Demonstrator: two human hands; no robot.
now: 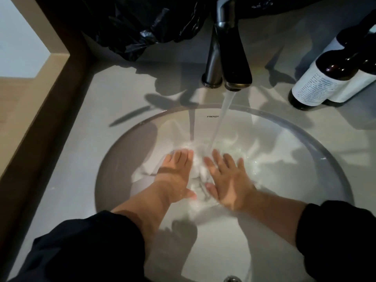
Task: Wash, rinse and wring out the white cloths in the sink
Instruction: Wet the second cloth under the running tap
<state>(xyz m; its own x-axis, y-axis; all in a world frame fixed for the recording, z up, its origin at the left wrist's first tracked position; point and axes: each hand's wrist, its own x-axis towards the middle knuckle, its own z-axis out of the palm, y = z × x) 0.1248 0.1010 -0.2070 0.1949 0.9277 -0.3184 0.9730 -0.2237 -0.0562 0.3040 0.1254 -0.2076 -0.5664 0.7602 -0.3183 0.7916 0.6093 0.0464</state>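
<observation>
Just wet cloths [198, 170] (white) in sink [295, 180]

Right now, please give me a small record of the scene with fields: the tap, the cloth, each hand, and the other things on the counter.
tap: black faucet, running; water stream falls between the hands
cloth: white cloth, wet, bunched in the sink
left hand: fingers straight, pressing on the cloth
right hand: fingers straight and spread, pressing on the cloth
counter, right: two brown bottles with white labels
counter, back left: black plastic bag
</observation>
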